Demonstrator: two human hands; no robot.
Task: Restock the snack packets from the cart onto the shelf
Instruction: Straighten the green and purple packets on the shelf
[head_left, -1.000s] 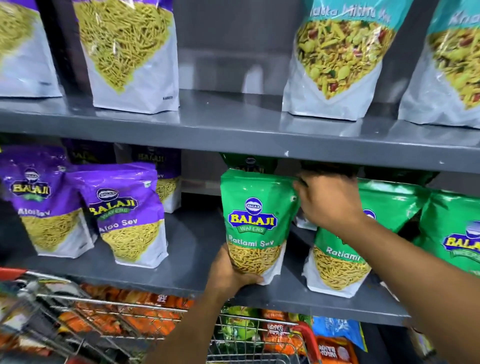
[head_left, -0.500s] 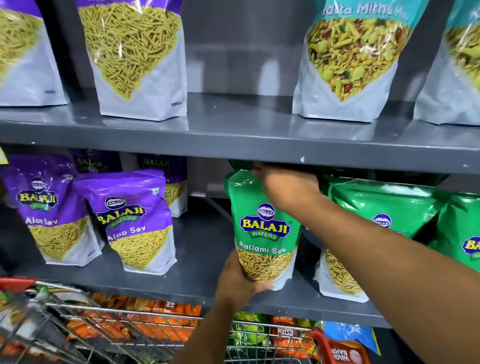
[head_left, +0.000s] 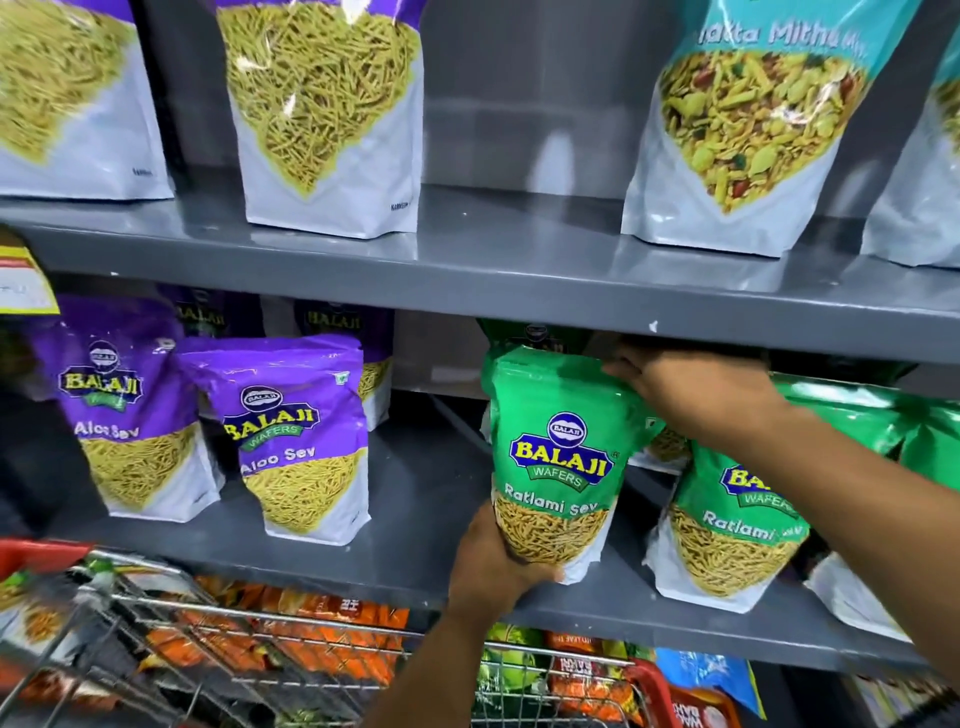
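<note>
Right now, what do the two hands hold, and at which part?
Both hold one green Ratlami Sev packet: the left hand grips its bottom corner, the right hand its top edge.

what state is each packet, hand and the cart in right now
green Ratlami Sev packet: upright on the middle shelf, held
left hand: gripping its bottom
right hand: on its top corner
purple Aloo Sev packet: standing, untouched
cart: holds orange packets

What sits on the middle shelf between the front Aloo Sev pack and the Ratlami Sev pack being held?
Nothing: in the head view, bare grey middle shelf runs from the front Aloo Sev pack to the held Ratlami Sev pack.
</note>
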